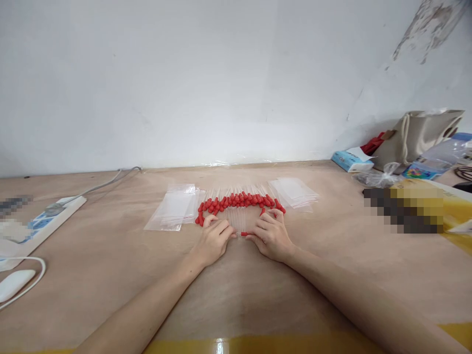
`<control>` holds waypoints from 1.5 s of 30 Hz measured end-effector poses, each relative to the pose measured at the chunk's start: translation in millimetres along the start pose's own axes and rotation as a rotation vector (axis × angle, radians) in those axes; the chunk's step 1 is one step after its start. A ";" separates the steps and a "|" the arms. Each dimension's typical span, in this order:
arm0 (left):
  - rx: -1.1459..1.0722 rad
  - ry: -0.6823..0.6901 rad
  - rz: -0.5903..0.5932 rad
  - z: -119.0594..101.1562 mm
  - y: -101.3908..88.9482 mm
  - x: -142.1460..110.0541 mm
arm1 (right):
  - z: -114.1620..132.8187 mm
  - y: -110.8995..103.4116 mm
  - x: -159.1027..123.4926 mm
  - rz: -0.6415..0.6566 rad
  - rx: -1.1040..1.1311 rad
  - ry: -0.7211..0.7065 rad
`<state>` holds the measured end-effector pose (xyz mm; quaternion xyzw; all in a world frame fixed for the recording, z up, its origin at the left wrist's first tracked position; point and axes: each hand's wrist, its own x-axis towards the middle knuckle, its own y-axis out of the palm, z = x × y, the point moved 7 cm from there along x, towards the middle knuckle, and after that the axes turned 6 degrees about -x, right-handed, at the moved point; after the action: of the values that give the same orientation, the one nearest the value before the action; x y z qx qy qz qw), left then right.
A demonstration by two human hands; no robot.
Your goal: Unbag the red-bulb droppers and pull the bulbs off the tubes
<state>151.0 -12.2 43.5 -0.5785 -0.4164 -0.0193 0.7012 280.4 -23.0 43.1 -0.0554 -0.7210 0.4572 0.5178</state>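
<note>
A row of clear glass droppers with red rubber bulbs [239, 200] lies in an arc on the brown table [110, 255]. My left hand [214, 240] and my right hand [271, 235] rest side by side just in front of the row. Between their pinched fingertips sits a small clear bag holding several droppers [238, 223], a red bulb showing at its near end. Both hands grip this bag. A stack of clear plastic bags [173, 211] lies left of the row, and another stack [295, 192] lies to its right.
A white power strip [47, 219] with a grey cable lies at the left, with a white mouse-like object [14, 284] nearer me. At the right stand a beige bag [420, 132], a blue tissue pack [348, 160] and yellow packaging [453, 206]. A white wall backs the table.
</note>
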 end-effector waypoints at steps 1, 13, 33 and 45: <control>-0.001 0.001 0.003 -0.3 -0.3 -0.1 | 0.3 -0.3 0.0 0.002 -0.002 -0.008; 0.041 -0.026 -0.025 7.5 -8.7 -5.7 | -9.7 -7.8 -6.9 -0.015 -0.013 0.006; -0.002 -0.262 -0.060 38.6 -2.4 -14.1 | -118.3 -21.6 -29.8 -0.111 -0.006 0.616; -0.388 -0.431 -0.007 31.4 1.5 -10.8 | -105.3 -16.7 -27.1 0.009 -0.095 0.495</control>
<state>127.1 9.3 35.3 -0.6911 -0.5463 0.0224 0.4727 383.3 15.7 40.9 -0.1933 -0.5926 0.3975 0.6735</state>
